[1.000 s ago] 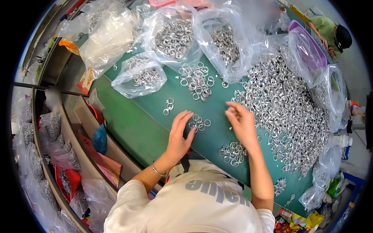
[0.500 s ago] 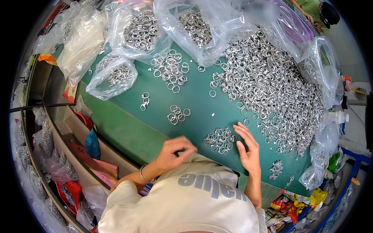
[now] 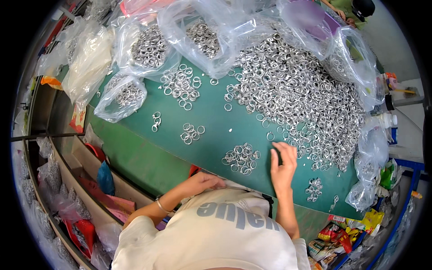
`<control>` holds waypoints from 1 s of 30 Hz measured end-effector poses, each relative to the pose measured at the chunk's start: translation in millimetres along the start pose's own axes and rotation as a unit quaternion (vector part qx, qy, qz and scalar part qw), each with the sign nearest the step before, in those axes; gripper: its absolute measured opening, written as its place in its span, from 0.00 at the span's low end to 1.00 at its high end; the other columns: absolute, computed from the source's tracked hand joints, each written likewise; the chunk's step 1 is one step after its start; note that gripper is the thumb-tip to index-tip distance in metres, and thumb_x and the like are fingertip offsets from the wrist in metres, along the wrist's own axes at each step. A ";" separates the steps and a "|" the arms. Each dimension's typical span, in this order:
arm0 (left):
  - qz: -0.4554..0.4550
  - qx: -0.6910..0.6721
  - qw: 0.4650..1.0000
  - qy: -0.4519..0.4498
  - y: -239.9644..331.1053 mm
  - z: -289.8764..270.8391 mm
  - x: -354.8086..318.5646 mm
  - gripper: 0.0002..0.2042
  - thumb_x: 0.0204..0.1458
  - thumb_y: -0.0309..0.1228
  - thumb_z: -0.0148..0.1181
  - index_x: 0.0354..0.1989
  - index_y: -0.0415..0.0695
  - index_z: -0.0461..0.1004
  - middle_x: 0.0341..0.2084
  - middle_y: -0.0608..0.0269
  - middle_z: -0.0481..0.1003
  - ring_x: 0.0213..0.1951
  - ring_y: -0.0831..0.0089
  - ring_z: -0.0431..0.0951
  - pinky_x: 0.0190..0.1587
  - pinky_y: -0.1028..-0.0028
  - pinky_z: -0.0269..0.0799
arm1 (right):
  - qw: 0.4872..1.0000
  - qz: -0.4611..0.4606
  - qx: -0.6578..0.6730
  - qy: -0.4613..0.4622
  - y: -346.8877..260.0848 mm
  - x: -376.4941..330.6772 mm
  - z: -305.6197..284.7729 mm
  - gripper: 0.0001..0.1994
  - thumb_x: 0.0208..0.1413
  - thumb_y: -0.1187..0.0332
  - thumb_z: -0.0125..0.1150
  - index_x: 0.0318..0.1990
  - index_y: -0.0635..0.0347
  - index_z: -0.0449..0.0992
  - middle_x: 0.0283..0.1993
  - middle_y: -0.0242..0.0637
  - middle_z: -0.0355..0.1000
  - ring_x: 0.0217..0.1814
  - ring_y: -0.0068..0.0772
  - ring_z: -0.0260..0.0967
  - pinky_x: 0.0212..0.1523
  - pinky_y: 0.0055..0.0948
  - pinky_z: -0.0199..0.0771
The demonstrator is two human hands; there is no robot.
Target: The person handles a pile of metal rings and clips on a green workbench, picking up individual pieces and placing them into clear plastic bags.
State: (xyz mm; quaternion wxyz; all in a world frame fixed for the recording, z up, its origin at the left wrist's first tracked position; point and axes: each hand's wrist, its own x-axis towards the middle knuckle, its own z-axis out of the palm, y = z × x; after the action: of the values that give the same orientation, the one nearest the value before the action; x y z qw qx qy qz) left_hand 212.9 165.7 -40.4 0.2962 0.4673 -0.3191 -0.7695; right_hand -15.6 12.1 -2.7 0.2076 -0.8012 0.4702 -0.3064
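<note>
My left hand (image 3: 203, 182) rests close to my body at the table's near edge, its fingers loosely extended to the right and nothing visible in them. Over the green table (image 3: 211, 123) I hold my right hand (image 3: 283, 167) with bent fingers and the thumb apart; no held thing shows. A single ring (image 3: 270, 136) lies just beyond its fingertips. To its left sits a small cluster of silver metal rings (image 3: 241, 158), and beyond it on the right spreads a large heap of rings (image 3: 306, 94). Smaller groups of rings (image 3: 192, 133) lie farther left.
Clear plastic bags of rings (image 3: 150, 47) line the far side, and a smaller bag (image 3: 121, 96) stands at the left. More bags (image 3: 366, 166) border the right edge. Shelving (image 3: 85, 175) flanks the left. Another person's hand (image 3: 350, 21) shows at the far right.
The whole view has shifted slightly. My right hand has moved away from the small ring cluster toward the large heap. My left hand has drawn back toward my body, its fingers less curled.
</note>
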 end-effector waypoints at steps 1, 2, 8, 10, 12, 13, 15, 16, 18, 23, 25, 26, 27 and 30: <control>0.022 0.140 0.990 -0.008 13.2 -1.3 -8.2 0.14 0.61 0.31 0.45 0.45 0.34 0.74 0.42 0.54 0.77 0.43 0.70 0.77 0.48 0.73 0.71 | 0.999 0.022 -0.018 0.017 5.1 1.2 -4.7 0.11 0.47 0.76 0.62 0.40 0.63 0.76 0.40 0.43 0.72 0.43 0.44 0.66 0.48 0.38 0.64; 0.025 0.125 0.992 -0.016 26.4 -4.2 -12.7 0.13 0.61 0.30 0.47 0.44 0.35 0.75 0.40 0.56 0.78 0.42 0.72 0.76 0.47 0.74 0.71 | 0.999 0.022 -0.031 0.013 9.7 5.5 -7.8 0.12 0.47 0.76 0.63 0.41 0.63 0.76 0.40 0.42 0.71 0.43 0.44 0.66 0.47 0.36 0.64; 0.163 0.213 0.951 0.151 103.8 2.3 13.5 0.08 0.55 0.22 0.53 0.41 0.37 0.74 0.34 0.61 0.75 0.36 0.75 0.74 0.39 0.76 0.71 | 0.994 -0.005 -0.106 -0.028 5.2 27.5 10.5 0.13 0.44 0.73 0.66 0.39 0.62 0.75 0.39 0.39 0.69 0.43 0.43 0.64 0.42 0.37 0.62; 0.207 0.278 0.916 0.202 116.9 10.8 31.9 0.09 0.52 0.20 0.55 0.41 0.37 0.74 0.35 0.58 0.74 0.37 0.70 0.75 0.41 0.74 0.71 | 0.996 -0.009 -0.076 -0.053 5.6 25.9 10.4 0.11 0.43 0.73 0.66 0.36 0.62 0.75 0.37 0.38 0.69 0.42 0.42 0.65 0.41 0.37 0.63; 0.282 0.356 0.861 0.228 115.0 12.3 54.0 0.11 0.50 0.20 0.56 0.43 0.39 0.73 0.38 0.55 0.73 0.40 0.63 0.73 0.43 0.70 0.70 | 0.996 -0.045 -0.032 -0.074 -0.4 17.7 2.8 0.09 0.43 0.74 0.66 0.33 0.63 0.75 0.36 0.38 0.70 0.40 0.41 0.66 0.40 0.37 0.64; 0.318 0.393 0.830 0.237 112.9 13.8 65.0 0.13 0.50 0.19 0.57 0.44 0.39 0.72 0.40 0.54 0.72 0.42 0.60 0.73 0.44 0.69 0.69 | 0.994 -0.048 -0.018 -0.097 -5.1 14.0 0.5 0.08 0.43 0.74 0.65 0.32 0.63 0.75 0.36 0.38 0.70 0.39 0.42 0.66 0.40 0.37 0.64; 0.342 0.446 0.792 0.239 120.7 18.5 86.3 0.12 0.49 0.21 0.58 0.44 0.39 0.72 0.41 0.53 0.71 0.44 0.56 0.70 0.46 0.64 0.67 | 0.988 -0.053 0.012 -0.141 -12.9 9.6 -3.1 0.06 0.43 0.75 0.65 0.31 0.63 0.75 0.35 0.39 0.71 0.37 0.42 0.67 0.39 0.37 0.65; 0.357 0.477 0.766 0.240 124.6 19.1 96.3 0.12 0.49 0.23 0.59 0.43 0.39 0.72 0.39 0.54 0.71 0.42 0.57 0.70 0.45 0.64 0.67 | 0.989 -0.047 0.066 -0.127 -8.4 13.8 -3.5 0.06 0.44 0.75 0.64 0.30 0.62 0.75 0.33 0.40 0.71 0.37 0.43 0.67 0.40 0.38 0.65; 0.359 0.532 0.725 0.250 128.7 18.9 111.8 0.11 0.48 0.25 0.60 0.40 0.39 0.72 0.37 0.55 0.71 0.39 0.58 0.70 0.43 0.64 0.67 | 0.999 -0.004 0.006 -0.048 2.8 24.1 -7.9 0.05 0.45 0.75 0.64 0.31 0.62 0.75 0.32 0.39 0.70 0.37 0.43 0.66 0.40 0.38 0.65; 0.317 0.606 0.672 0.285 129.5 19.1 143.6 0.08 0.47 0.30 0.62 0.30 0.41 0.70 0.29 0.60 0.68 0.33 0.60 0.70 0.35 0.64 0.66 | 0.979 0.037 -0.194 0.044 16.0 49.2 6.0 0.08 0.45 0.71 0.65 0.32 0.61 0.74 0.34 0.38 0.68 0.39 0.43 0.62 0.40 0.38 0.59; 0.309 0.616 0.664 0.289 126.8 16.5 149.3 0.08 0.47 0.30 0.62 0.29 0.42 0.69 0.27 0.60 0.68 0.33 0.60 0.71 0.35 0.64 0.67 | 0.983 0.018 -0.181 0.015 14.7 49.2 7.1 0.09 0.44 0.70 0.66 0.32 0.61 0.74 0.34 0.38 0.66 0.40 0.41 0.61 0.40 0.38 0.57; 0.306 0.622 0.660 0.291 126.6 16.0 151.0 0.08 0.46 0.30 0.62 0.28 0.42 0.68 0.26 0.59 0.68 0.33 0.60 0.71 0.35 0.64 0.68 | 0.985 0.007 -0.175 0.001 11.3 46.4 3.1 0.09 0.44 0.70 0.66 0.32 0.61 0.74 0.34 0.37 0.66 0.39 0.41 0.61 0.40 0.38 0.57; 0.309 0.608 0.668 0.298 126.3 15.5 149.3 0.08 0.46 0.30 0.62 0.28 0.42 0.69 0.26 0.59 0.68 0.33 0.60 0.72 0.34 0.64 0.68 | 0.986 -0.003 -0.169 -0.015 8.5 42.1 0.1 0.09 0.43 0.70 0.66 0.31 0.61 0.74 0.34 0.37 0.66 0.39 0.40 0.61 0.39 0.38 0.57; 0.306 0.573 0.694 0.311 127.8 18.4 139.1 0.07 0.46 0.29 0.61 0.30 0.42 0.69 0.25 0.59 0.69 0.32 0.60 0.73 0.32 0.64 0.70 | 0.992 -0.009 -0.094 -0.088 4.7 21.6 -5.8 0.08 0.42 0.71 0.67 0.30 0.60 0.74 0.33 0.34 0.67 0.39 0.38 0.61 0.40 0.36 0.57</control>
State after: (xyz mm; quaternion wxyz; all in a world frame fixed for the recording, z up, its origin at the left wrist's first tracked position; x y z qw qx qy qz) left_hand 162.4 -14.6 -9.4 0.2719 0.6355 -0.7135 -0.1150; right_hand -14.5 -9.4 5.0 0.1689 -0.8450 0.4700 -0.1912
